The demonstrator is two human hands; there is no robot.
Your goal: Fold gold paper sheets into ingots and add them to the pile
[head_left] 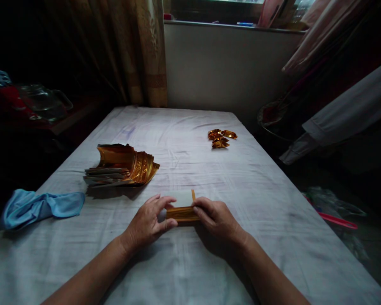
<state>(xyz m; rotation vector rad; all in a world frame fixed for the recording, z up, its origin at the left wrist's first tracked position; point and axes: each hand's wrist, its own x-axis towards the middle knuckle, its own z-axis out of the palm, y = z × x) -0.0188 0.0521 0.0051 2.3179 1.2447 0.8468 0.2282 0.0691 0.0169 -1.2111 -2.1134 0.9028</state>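
Note:
A sheet of gold foil paper (182, 212), partly folded with its white back showing, lies on the white-clothed table (190, 262) near the front. My left hand (149, 222) pinches its left end with thumb and fingers. My right hand (217, 218) presses and grips its right end, fingers closed on the fold. A fanned stack of gold paper sheets (123, 166) sits to the left, beyond my left hand. Three folded gold paper pieces (221, 139) lie in a small cluster farther back on the right.
A blue cloth (40, 207) lies crumpled at the table's left edge. A glass jug (44, 101) stands on a dark side surface at the left. Curtains (142, 51) and a window ledge are behind; hanging fabric (346, 114) is at the right.

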